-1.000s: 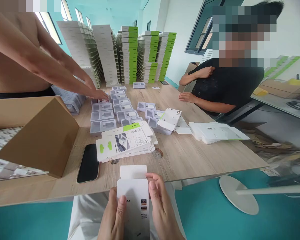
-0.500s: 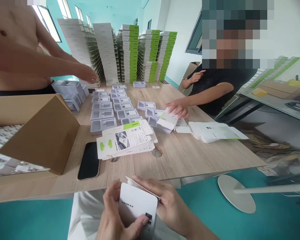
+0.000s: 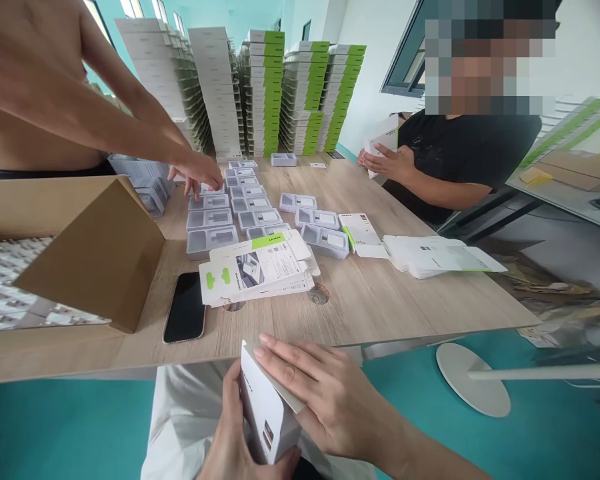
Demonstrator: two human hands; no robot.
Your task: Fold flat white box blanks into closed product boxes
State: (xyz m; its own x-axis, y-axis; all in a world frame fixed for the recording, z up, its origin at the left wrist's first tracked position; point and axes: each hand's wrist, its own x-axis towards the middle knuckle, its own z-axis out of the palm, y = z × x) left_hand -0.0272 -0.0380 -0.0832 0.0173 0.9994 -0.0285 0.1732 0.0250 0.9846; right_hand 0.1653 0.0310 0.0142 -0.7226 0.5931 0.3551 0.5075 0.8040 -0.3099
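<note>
**Item 1:** white printed retail box (image 3: 266, 410), tilted on edge, with a small dark label on its face. It is held just off the near edge of the wooden table (image 3: 390, 303), above the white-clad lap.

**Item 2:** left hand (image 3: 227, 427), wrapped around the lower side of the box in a narrow grip, fingers partly hidden behind it.

**Item 3:** right hand (image 3: 325, 393), laid almost flat across the box's upper edge, fingers (image 3: 285, 357) extended and thumb out of sight. The box sits snugly between both hands.

**On the table, nearest first:** black smartphone (image 3: 185, 307), face up; stack of printed white-and-green sleeves (image 3: 253, 270); rows of translucent plastic trays (image 3: 213, 241), mid-table and toward the far end; stack of white sleeves (image 3: 430, 257), right side.

**Beside the table:** brown cardboard carton (image 3: 97, 257), left, its flap raised.

**Beyond the table:** tall stacks of white-and-green boxes (image 3: 263, 93).

**Co-workers:** a shirtless person's hand (image 3: 200, 173) reaches over the trays. A seated person in a black T-shirt (image 3: 463, 150) handles a white card (image 3: 384, 137), across the table.
</note>
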